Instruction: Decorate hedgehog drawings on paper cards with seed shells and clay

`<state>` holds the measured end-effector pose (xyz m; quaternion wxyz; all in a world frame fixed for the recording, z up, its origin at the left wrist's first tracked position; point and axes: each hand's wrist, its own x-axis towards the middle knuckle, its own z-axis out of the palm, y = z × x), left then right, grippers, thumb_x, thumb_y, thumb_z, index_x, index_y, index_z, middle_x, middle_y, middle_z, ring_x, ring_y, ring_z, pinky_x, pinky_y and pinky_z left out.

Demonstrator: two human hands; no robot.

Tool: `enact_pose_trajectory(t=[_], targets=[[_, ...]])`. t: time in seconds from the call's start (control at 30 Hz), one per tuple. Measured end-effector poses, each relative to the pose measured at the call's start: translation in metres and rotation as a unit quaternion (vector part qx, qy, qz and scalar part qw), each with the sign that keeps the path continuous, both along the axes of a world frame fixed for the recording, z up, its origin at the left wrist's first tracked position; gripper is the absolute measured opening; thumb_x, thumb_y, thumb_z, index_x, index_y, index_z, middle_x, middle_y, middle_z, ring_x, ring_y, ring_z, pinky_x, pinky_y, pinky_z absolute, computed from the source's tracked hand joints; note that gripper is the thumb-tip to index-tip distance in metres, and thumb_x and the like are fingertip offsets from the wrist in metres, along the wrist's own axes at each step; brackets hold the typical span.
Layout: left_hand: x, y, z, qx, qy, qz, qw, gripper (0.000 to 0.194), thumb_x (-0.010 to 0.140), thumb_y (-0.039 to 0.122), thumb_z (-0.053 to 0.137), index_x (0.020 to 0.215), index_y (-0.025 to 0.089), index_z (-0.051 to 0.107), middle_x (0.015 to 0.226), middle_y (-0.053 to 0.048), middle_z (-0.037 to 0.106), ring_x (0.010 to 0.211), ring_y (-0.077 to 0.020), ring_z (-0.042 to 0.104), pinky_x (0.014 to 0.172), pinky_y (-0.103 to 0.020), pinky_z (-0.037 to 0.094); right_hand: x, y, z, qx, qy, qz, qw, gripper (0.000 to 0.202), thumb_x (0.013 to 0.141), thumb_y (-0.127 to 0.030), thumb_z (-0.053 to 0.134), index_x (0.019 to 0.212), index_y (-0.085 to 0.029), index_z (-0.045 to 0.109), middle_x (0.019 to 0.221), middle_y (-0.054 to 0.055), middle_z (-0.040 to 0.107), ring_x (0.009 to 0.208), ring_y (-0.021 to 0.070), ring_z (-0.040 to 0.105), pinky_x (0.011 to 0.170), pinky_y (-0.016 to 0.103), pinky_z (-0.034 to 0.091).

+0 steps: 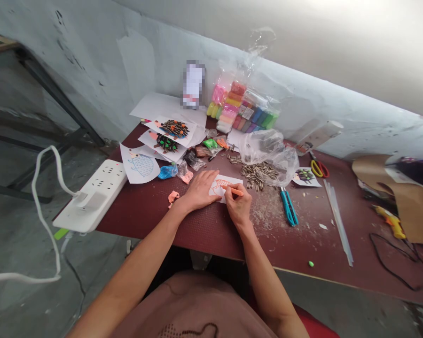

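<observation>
I get fairly even, diffuse light over the table (211,230), brightest at the upper right of my view, where the pale surface (391,28) above washes out almost to white. Small glints catch on the clear bag (264,145). The floor (14,234) at left is dimmer, with deep shadow under the table edge. My wide lens stretches the forearms (134,277) toward the bottom. The phone (193,84) shows as coarse pixel blocks; lines on the small card (216,189) look slightly soft.
</observation>
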<state>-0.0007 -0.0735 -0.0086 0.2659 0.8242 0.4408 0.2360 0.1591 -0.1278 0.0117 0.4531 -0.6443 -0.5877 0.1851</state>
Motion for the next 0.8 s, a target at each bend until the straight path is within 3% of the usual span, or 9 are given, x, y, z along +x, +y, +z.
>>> enact_pose_trajectory(t=[0.6,0.8], targets=[[0.0009,-0.0001,0.0013,-0.004,0.024,0.006,1.000,0.081,0.080,0.036,0.074,0.151,0.011,0.044,0.152,-0.018,0.052,0.142,-0.0316,0.046,0.121,-0.048,0.034,0.0002,-0.0026,0.0018,0.009,0.013,-0.002,1.000,0.021,0.086,-0.037,0.053,0.072,-0.022,0.058,0.065,0.000,0.064,0.051,0.0124,0.053,0.054,0.025,0.042],[0.0005,0.0006,-0.0017,0.003,0.017,0.004,1.000,0.078,0.081,0.040,0.073,0.150,0.014,0.045,0.151,-0.017,0.053,0.141,-0.0319,0.047,0.120,-0.049,0.035,-0.0013,-0.0025,0.0006,0.004,0.002,0.010,1.000,0.020,0.084,-0.036,0.054,0.072,-0.021,0.059,0.064,0.000,0.064,0.051,0.0117,0.052,0.054,0.024,0.042]])
